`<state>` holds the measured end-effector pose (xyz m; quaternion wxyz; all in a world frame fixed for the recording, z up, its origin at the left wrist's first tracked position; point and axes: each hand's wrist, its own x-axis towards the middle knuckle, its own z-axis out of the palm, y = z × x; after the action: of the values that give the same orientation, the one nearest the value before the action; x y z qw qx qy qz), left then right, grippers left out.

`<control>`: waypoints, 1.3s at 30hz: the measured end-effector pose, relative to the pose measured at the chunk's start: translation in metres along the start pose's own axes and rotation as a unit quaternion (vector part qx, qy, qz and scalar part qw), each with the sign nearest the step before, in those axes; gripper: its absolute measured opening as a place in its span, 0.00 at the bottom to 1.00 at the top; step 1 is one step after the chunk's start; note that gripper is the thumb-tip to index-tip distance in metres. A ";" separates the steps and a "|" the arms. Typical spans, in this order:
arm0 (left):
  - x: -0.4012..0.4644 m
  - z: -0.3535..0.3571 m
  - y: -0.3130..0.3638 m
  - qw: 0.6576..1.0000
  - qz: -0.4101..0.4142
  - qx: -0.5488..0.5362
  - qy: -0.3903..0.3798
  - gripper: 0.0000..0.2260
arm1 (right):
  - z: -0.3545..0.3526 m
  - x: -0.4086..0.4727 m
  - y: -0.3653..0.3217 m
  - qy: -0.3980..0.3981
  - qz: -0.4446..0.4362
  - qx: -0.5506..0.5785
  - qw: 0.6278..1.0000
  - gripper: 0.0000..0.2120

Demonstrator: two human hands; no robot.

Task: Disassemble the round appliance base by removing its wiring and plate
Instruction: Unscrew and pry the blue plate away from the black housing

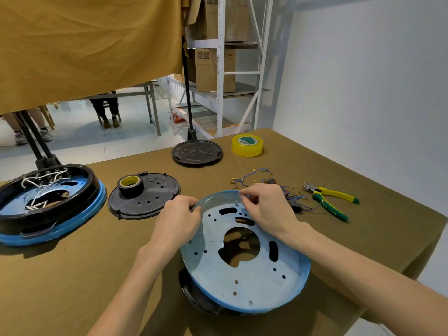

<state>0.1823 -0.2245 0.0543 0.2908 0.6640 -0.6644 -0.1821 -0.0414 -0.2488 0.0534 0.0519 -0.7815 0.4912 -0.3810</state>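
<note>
Left hand (180, 214) and right hand (264, 207) both pinch the far rim of the round blue-filmed metal plate (242, 272), near the bench's (72, 275) front edge.

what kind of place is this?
Likely a workshop or storeroom used as a teardown bench: cloth-covered table with pliers and loose wires, metal shelving stacked with cardboard boxes behind.
</note>
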 end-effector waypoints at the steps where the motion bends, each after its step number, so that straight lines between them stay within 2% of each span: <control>1: 0.000 -0.001 0.001 1.000 0.002 0.002 0.003 0.14 | 0.001 0.000 -0.002 -0.016 -0.005 -0.008 1.000 0.08; 3: -0.001 -0.001 0.001 1.000 0.005 0.003 0.005 0.15 | 0.002 0.000 -0.004 -0.058 -0.008 -0.032 0.998 0.08; 7: -0.002 0.000 0.003 1.000 0.012 -0.004 0.006 0.17 | 0.001 0.002 -0.006 -0.038 -0.022 -0.046 0.998 0.09; 12: -0.004 0.003 0.003 1.000 0.009 0.007 -0.007 0.17 | 0.006 0.003 -0.002 -0.107 0.027 -0.049 0.993 0.09; 16: -0.004 0.004 0.002 1.000 0.012 0.003 -0.004 0.19 | 0.007 0.005 0.002 -0.088 0.063 -0.044 0.993 0.07; 18: -0.004 0.006 0.002 1.000 0.011 0.004 -0.004 0.19 | 0.009 0.002 0.002 -0.104 0.057 -0.043 0.992 0.06; 21: -0.004 0.008 0.003 1.000 0.010 0.009 -0.004 0.16 | 0.010 0.003 0.004 -0.100 0.061 -0.077 0.990 0.07; 25: -0.004 0.008 0.005 1.000 0.016 0.015 -0.001 0.15 | 0.012 0.004 0.005 -0.107 0.067 -0.065 0.990 0.07; 27: -0.004 0.008 0.005 1.000 0.019 0.018 0.005 0.15 | 0.011 0.004 0.005 -0.098 0.062 -0.073 0.991 0.08; 30: -0.004 0.008 0.004 1.000 0.017 0.016 -0.003 0.16 | 0.005 0.006 0.006 -0.137 0.055 -0.056 0.987 0.09; 36: -0.003 0.008 0.003 1.000 0.017 0.006 0.003 0.15 | -0.003 0.006 0.001 -0.136 0.016 -0.081 0.987 0.07; 39: -0.002 0.007 0.000 1.000 0.019 -0.002 0.001 0.15 | -0.002 0.009 -0.002 -0.155 -0.018 -0.160 0.975 0.10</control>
<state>0.1783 -0.2239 0.0485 0.2961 0.6504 -0.6766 -0.1775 -0.0394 -0.2543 0.0604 -0.0056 -0.8381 0.5174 -0.1726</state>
